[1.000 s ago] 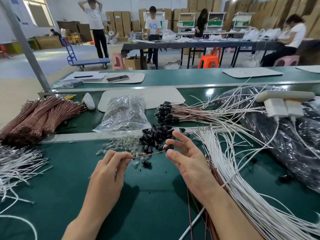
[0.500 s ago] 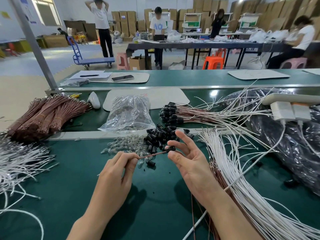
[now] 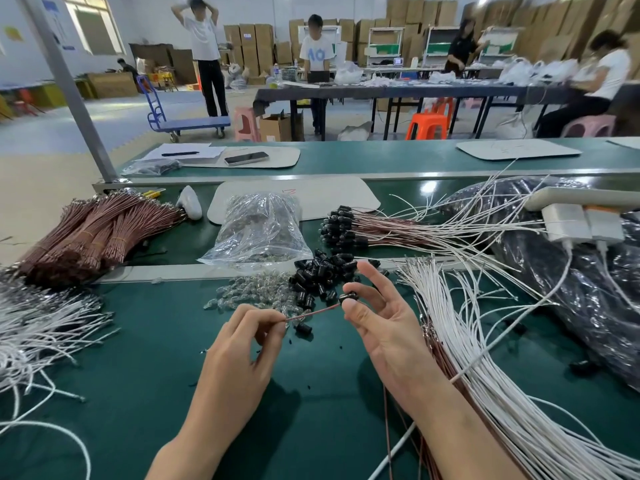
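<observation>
The left hand (image 3: pixel 242 344) pinches one end of a thin brown wire (image 3: pixel 313 311) between its thumb and first fingers. The fingers are curled tight on it. The right hand (image 3: pixel 384 327) holds a small black cap (image 3: pixel 348 297) between its thumb and first finger. Its other fingers stick out straight. The cap sits at the far right end of the wire. The wire runs between the two hands, just above the green tabletop (image 3: pixel 138 358), near the middle of it.

Just past the hands lies a pile of black caps (image 3: pixel 322 271). To the left of that pile is a heap of tiny glass bulbs (image 3: pixel 249 294). Farther back sits a clear bag (image 3: pixel 258 230). To the right of the bag lie wires with caps on their ends (image 3: pixel 346 226). A big bunch of white wires (image 3: pixel 467 341) lies to the right, beside the right arm. Bundles of brown wires (image 3: pixel 97 230) lie far to the left.
</observation>
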The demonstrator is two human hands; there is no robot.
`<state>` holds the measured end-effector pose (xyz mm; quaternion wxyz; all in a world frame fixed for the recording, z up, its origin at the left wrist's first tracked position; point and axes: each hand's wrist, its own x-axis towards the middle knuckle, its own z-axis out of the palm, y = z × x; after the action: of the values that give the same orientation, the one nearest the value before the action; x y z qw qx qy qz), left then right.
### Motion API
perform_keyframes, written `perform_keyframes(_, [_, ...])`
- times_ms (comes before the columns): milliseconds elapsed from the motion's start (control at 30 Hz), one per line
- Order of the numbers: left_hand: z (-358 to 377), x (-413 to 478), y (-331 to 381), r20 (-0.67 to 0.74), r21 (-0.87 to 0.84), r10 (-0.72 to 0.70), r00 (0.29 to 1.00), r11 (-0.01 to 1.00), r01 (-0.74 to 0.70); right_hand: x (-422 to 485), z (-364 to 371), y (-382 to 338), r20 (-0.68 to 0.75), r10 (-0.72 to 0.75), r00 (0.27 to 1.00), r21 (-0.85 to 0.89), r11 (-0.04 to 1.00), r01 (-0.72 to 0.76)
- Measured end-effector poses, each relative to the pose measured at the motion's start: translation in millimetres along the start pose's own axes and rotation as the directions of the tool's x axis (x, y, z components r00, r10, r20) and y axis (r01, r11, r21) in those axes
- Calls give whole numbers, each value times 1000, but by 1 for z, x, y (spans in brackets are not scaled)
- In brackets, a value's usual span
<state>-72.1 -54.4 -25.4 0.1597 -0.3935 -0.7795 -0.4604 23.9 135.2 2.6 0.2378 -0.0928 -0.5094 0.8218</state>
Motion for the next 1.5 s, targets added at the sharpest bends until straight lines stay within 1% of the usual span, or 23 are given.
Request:
perform_keyframes(267, [-1,3,3,-3,-62,-14,1000,998,14,4,-3,3,-21,3,1000,-49,999,-4])
perform_keyframes(433, [0,-1,5,84,-20,-39,996,999,40,4,-6,5,-13,-12,1000,-80,997,11])
perform_keyframes(533, [0,-2,10,77,35,-32,996,999,29,2,-3,5,-2,-30,1000,-129,991,29])
perform_keyframes(633, [2,0,17,55,112,9,998,994,-15,-3,5,6,47,-32,998,-253,967,43])
perform_keyframes(700, [2,1,19,38,176,68,997,982,-73,-5,8,7,94,-26,995,-347,936,57])
perform_keyframes(733, [2,1,19,31,199,97,995,975,-101,-6,9,7,101,-27,994,-367,928,62])
perform_keyframes(900, [-2,2,19,-16,183,122,992,976,-117,-7,6,2,95,-36,995,-390,918,71])
perform_keyframes(1033, [2,2,19,-1,214,174,985,962,-169,-10,8,2,125,-34,992,-409,909,83])
perform_keyframes(1200, [5,-1,23,26,152,104,994,983,-106,-11,10,1,127,-41,991,-404,910,90])
perform_keyframes(1367, [3,-3,24,33,118,40,999,992,-44,-12,11,2,158,-28,987,-416,905,92])
perform_keyframes(1500, [6,-5,25,60,112,39,997,993,-45,-12,12,2,145,-36,989,-407,909,93])
